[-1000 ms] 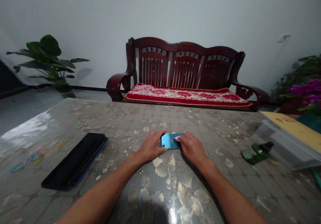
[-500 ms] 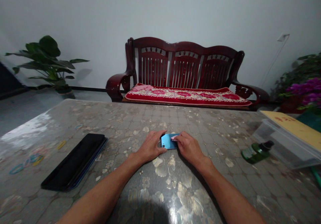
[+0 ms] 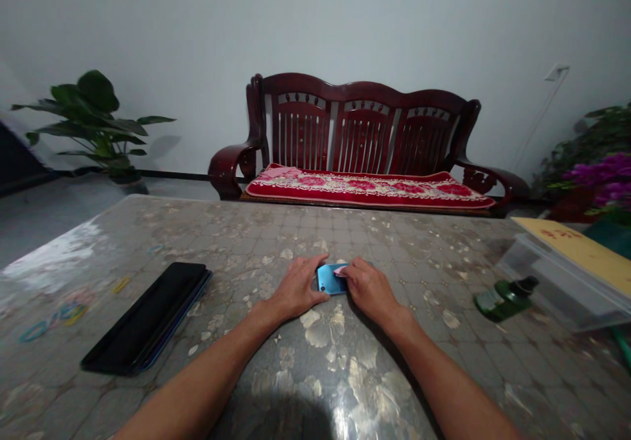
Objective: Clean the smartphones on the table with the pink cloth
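Observation:
A light-blue phone (image 3: pixel 329 284) lies back side up on the patterned table, its camera corner at the left. My left hand (image 3: pixel 296 287) grips the phone's left end, fingers along the far edge and thumb at the near edge. In the fingers of my right hand (image 3: pixel 369 289) is pinched a small pink cloth (image 3: pixel 340 271), pressed on the phone's back. That hand covers the phone's right part. Most of the cloth is hidden by the fingers.
Left of my arms lies a stack of dark phones or tablets (image 3: pixel 148 318), with several coloured rubber bands (image 3: pixel 59 315) beyond it. A green spray bottle (image 3: pixel 505 298) lies at the right, beside a clear plastic box (image 3: pixel 552 289) under a yellow board (image 3: pixel 574 243). Behind the table (image 3: pixel 236 229) stands a wooden bench (image 3: pixel 362 124).
My right hand has slid slightly left across the phone's back with the pink cloth. The left hand and the phone stay almost where they were.

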{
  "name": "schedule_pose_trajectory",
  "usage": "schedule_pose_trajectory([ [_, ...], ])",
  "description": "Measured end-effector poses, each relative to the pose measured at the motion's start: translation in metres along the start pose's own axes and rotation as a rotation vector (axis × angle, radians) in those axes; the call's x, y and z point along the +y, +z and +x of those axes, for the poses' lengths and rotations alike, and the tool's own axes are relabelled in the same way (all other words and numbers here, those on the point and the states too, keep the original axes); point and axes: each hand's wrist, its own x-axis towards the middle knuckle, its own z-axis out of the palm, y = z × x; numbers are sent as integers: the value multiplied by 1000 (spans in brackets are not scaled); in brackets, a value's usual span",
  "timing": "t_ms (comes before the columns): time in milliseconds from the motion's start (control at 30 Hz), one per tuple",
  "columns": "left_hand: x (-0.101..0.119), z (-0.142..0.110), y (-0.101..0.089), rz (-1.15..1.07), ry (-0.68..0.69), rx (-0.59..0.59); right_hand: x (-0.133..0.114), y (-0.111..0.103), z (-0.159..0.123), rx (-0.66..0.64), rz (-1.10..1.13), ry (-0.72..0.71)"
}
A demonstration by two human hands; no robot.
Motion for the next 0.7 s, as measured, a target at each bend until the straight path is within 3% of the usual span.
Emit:
schedule_pose_trajectory([
  [167, 3, 0, -1, 16, 6, -12, 14, -3, 3, 38, -75, 141],
  [400, 3, -1, 2, 18, 11, -4, -9, 2, 0, -11, 28, -61],
  [600, 6, -1, 1, 4, -10, -11, 9, -4, 3, 37, -73, 116],
  [700, 6, 0, 1, 6, -4, -15, 6, -2, 2, 40, -73, 109],
])
